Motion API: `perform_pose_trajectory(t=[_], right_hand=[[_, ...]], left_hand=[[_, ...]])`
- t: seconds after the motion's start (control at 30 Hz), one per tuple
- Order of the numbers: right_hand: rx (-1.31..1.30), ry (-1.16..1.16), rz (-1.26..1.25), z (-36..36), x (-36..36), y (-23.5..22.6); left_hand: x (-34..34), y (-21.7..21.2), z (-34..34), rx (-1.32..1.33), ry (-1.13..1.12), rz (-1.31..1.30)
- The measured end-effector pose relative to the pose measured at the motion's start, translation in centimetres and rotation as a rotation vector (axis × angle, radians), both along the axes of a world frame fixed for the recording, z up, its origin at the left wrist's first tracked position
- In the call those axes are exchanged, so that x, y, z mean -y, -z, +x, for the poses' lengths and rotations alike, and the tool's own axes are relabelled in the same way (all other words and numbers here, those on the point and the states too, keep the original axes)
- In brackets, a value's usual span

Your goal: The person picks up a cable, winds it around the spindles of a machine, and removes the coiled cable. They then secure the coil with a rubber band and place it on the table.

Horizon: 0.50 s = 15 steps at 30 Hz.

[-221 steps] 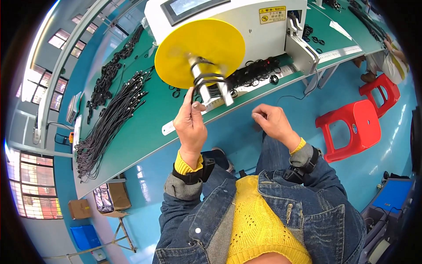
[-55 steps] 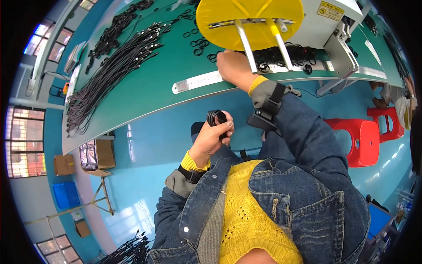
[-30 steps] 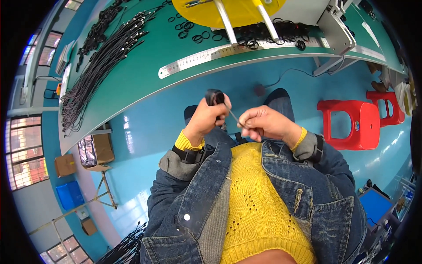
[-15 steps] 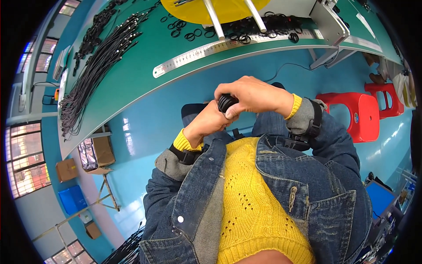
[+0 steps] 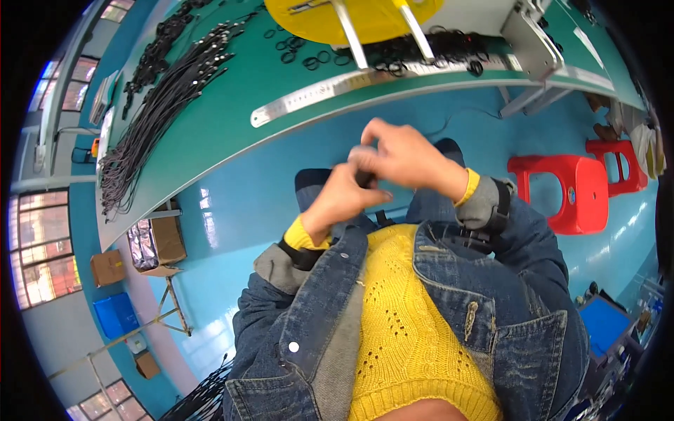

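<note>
Above my lap, in front of the table edge, my left hand (image 5: 338, 198) is closed around a small black coiled cable (image 5: 364, 178). Only a dark piece of the coil shows between my hands. From the right, my right hand (image 5: 411, 158) reaches over the top of it. The fingers of that hand are bent and smeared by motion at the coil, so their grip on it cannot be made out.
The green table (image 5: 225, 105) holds a steel ruler (image 5: 302, 98), a bundle of black cables (image 5: 158, 119), loose black rings (image 5: 311, 63) and a yellow disc (image 5: 351, 21) with metal bars. Red stools (image 5: 586, 203) stand at the right; cardboard boxes (image 5: 167, 240) at the left.
The right hand has lifted and turned at the coil, its fingers now blurred. The coil's ridged loops, plain before, are mostly covered. The view has shifted slightly.
</note>
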State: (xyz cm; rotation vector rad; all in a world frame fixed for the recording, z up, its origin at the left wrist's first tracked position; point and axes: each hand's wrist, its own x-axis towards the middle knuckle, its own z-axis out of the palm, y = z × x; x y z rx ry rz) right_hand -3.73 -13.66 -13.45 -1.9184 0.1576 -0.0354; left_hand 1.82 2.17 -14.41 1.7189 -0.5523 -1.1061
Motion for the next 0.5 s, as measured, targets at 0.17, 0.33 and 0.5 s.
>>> perform_pose_trajectory(t=[0.17,0.33,0.5], right_hand=[[0.172,-0.201,-0.670,-0.3,-3.5,-0.5],[-0.055,-0.220,-0.269,-0.3,-3.4,3.6],[-0.368,-0.230,0.198,-1.6,0.4,4.9]], left_hand=[[-0.1,5.7,-0.7,0.545,0.146,-0.236],[-1.9,3.7,-0.3,0.056,0.196,0.036],[-5.4,-5.0,9.8,-0.035,0.064,0.178]])
